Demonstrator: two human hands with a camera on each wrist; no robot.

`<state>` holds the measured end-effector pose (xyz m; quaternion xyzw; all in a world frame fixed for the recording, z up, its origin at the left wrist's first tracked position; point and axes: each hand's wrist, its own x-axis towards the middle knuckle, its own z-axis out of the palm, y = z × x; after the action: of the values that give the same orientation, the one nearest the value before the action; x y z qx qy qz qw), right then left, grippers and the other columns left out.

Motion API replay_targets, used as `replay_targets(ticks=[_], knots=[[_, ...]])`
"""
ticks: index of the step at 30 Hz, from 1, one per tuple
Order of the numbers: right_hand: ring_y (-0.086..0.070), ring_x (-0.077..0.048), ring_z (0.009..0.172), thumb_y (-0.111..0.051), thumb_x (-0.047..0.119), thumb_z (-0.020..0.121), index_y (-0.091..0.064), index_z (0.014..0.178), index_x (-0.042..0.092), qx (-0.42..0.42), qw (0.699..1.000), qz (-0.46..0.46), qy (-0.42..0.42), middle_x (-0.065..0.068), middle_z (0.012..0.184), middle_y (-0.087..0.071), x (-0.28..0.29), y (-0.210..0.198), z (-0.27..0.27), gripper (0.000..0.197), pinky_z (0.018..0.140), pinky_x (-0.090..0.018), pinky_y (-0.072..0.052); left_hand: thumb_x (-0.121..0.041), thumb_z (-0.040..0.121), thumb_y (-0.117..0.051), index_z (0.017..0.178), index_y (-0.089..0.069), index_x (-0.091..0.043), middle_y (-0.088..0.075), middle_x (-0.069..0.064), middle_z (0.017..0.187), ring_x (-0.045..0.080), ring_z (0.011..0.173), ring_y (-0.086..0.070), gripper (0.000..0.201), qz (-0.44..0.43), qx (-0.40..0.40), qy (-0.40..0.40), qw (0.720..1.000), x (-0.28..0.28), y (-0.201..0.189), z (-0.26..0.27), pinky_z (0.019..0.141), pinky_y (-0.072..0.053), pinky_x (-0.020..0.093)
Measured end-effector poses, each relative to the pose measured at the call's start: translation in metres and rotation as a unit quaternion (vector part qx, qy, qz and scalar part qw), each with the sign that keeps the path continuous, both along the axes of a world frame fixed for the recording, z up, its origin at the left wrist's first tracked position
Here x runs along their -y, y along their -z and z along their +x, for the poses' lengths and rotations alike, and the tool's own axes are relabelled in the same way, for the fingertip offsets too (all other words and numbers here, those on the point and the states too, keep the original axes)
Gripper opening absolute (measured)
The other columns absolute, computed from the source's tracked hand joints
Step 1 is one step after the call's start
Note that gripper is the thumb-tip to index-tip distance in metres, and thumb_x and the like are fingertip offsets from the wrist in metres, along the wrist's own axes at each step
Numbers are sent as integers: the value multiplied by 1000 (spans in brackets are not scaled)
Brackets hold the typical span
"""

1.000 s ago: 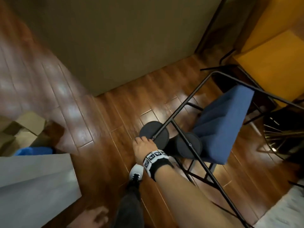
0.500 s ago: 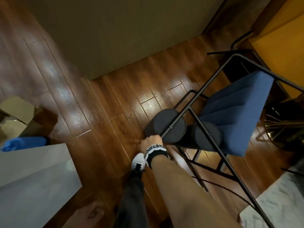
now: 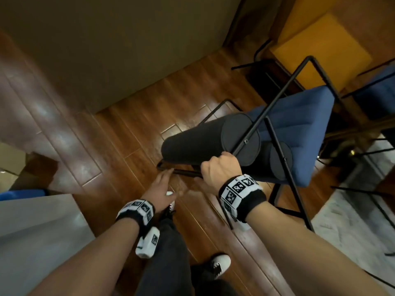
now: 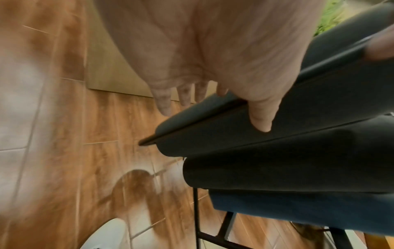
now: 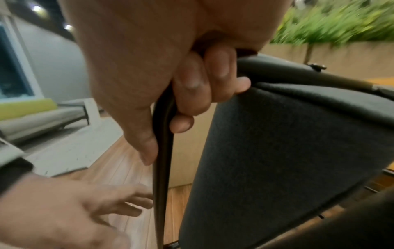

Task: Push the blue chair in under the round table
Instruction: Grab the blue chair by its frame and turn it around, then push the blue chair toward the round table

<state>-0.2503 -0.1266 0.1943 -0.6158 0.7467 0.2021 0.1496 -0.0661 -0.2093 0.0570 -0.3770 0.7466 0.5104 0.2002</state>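
Observation:
The blue chair (image 3: 299, 124) has a black metal frame and two dark grey roll cushions (image 3: 192, 146) as its back. It stands on the wood floor, right of centre in the head view. My right hand (image 3: 220, 167) grips the black top rail behind the cushions, fingers (image 5: 198, 87) curled round the rail (image 5: 163, 151). My left hand (image 3: 162, 184) is spread with straight fingers at the rail's left end. Its thumb (image 4: 262, 118) lies over the upper cushion; whether it touches I cannot tell. I do not plainly see the round table.
A yellow chair (image 3: 320, 45) stands beyond the blue one, and another blue seat (image 3: 380, 92) shows at the right edge. An olive-brown panel (image 3: 128, 50) lies ahead, a grey surface (image 3: 38, 231) at lower left, a pale rug (image 3: 352, 221) at lower right. My shoe (image 3: 220, 265) is below.
My left hand has risen from the lower left to the left end of the chair's rail. My right hand has kept its grip on the rail, and the chair back now looms nearer.

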Motion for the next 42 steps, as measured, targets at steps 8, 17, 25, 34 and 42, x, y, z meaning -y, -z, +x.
replay_targets(ticks=[8,17,25,34,42], knots=[[-66,-24,53,-70,65,84,-72,69,21,10,989,-116,90,-2,56,-69,-127,-75,-12,47,67,-31,-45,-28,85,-67,122,-56,-16,-54,15,129,33,117,-53,40,-146,-21,182,972,-4,-27,-77,102,-42,41],[-54,-20,42,-66,66,86,-63,57,25,-8,983,-106,147,3,46,-57,-319,-91,-23,50,50,-28,-49,-93,69,-30,113,-58,-32,-63,-1,125,22,117,-55,80,-143,13,466,873,-84,-67,-108,104,-37,48],[-59,-22,46,-62,76,83,-73,54,22,-23,974,75,215,-3,44,-61,-484,-61,-26,62,58,-29,-48,-91,68,-18,118,-52,-30,-57,3,131,30,119,-46,86,-87,29,532,842,-227,-76,-121,103,-40,49],[-67,-30,107,-44,63,102,-75,107,13,49,918,197,341,-12,113,-76,-648,-14,-46,59,100,-38,-40,-81,82,-22,119,-53,-29,-59,0,126,26,120,-48,71,-192,-18,540,819,-378,-85,-166,103,-32,50],[-63,-30,115,-49,56,101,-73,115,15,71,893,177,407,-10,117,-76,-715,45,-40,50,102,-36,-40,-66,92,-34,124,-52,-28,-58,-1,128,23,121,-46,53,-245,-19,563,789,-430,-88,-200,104,-29,48]])
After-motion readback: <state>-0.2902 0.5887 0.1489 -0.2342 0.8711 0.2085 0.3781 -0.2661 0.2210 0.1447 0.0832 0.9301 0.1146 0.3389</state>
